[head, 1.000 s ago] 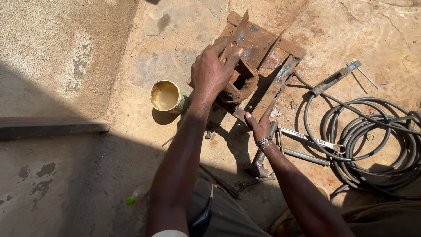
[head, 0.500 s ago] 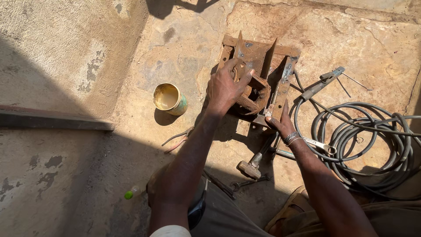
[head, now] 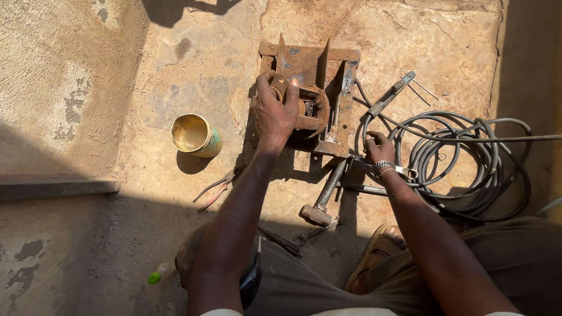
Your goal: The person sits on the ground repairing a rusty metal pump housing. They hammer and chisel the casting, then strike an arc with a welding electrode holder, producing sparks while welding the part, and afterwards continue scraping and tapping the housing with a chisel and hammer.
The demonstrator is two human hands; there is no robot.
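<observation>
You are clamping your left hand over the rusty welded steel bracket assembly lying on the stone floor, steadying it, while your right hand is closing around the grey coiled welding cable beside it.

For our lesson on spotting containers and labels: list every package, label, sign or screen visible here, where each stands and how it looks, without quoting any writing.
Open tin can: on the stone ground, left of the rusty metal assembly gripped by the left hand; round, yellowish inside, greenish outer wrap.
Small plastic bottle: in shadow at lower left; clear body, green cap.
No signs or screens show.
</observation>
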